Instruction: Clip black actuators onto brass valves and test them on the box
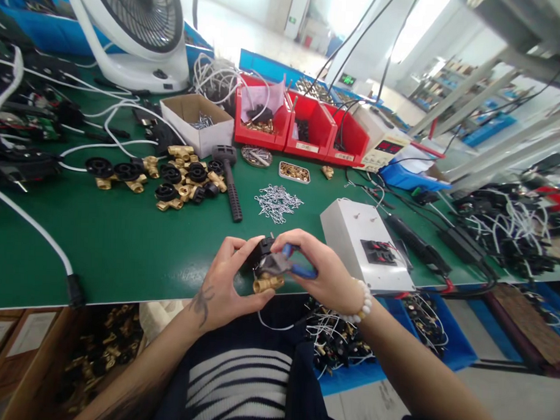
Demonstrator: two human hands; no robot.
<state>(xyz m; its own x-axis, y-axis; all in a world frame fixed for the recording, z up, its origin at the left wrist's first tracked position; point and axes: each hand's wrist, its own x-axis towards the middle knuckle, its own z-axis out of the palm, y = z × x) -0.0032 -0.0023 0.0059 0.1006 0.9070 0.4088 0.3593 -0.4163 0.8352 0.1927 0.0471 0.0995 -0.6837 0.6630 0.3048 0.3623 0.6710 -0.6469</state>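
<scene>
At the bench (168, 255) edge, the left hand (229, 282) grips a valve (268, 285), apparently steadying it against pliers (303, 272) clasped in the right hand (326, 270); pins (278, 204) lie near, presumably for reach.

This is a factory assembly workshop: a long green-topped counter (53, 239) carries open red plastic parts bins (261, 139), heaped brass fittings with round black caps (185, 191), a black hammer (231, 181) and a beige power supply with red digits (384, 149). Blue-handled metal pliers (304, 271) are in use above it, with a blue plastic crate of cabled pieces (458, 357) below and a lit green sign (347, 79) in the bright hall behind
</scene>
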